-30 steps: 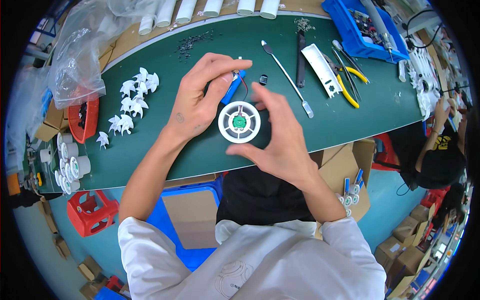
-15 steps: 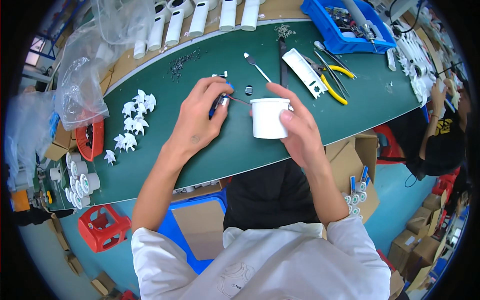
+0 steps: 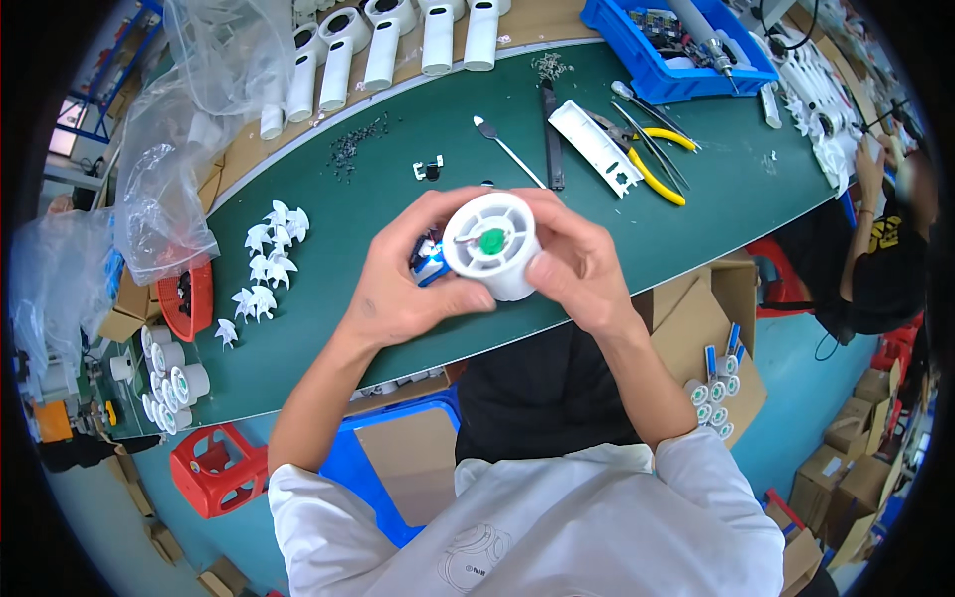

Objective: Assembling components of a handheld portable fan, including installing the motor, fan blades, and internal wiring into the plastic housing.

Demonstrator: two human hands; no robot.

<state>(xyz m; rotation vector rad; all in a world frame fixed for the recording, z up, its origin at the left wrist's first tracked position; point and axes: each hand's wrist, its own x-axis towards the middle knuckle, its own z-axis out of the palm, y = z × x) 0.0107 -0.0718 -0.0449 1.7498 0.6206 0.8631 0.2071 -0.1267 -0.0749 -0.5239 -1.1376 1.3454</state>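
A white cylindrical housing (image 3: 516, 282) is tilted so its round, spoked end with a green centre faces me. My right hand (image 3: 587, 267) grips it from the right, thumb on its side wall and fingers over the far rim. My left hand (image 3: 393, 289) is closed round a blue battery (image 3: 431, 266) with a dark part beside it, pressed close to the housing's left side. Its thumb reaches under the housing. On the table beyond my fingers lies a small white-and-black part (image 3: 430, 168); another dark piece is mostly hidden behind the housing.
White fan blades (image 3: 269, 267) lie at left, near several white cylinders (image 3: 171, 383). Yellow-handled pliers (image 3: 655, 177), tweezers and a white handle shell (image 3: 594, 145) sit at right. A blue bin (image 3: 686, 78) stands at the back. Another person (image 3: 880, 249) works at far right.
My right hand has brought the housing left and turned its spoked end into sight. My left hand has come down to meet it with the battery.
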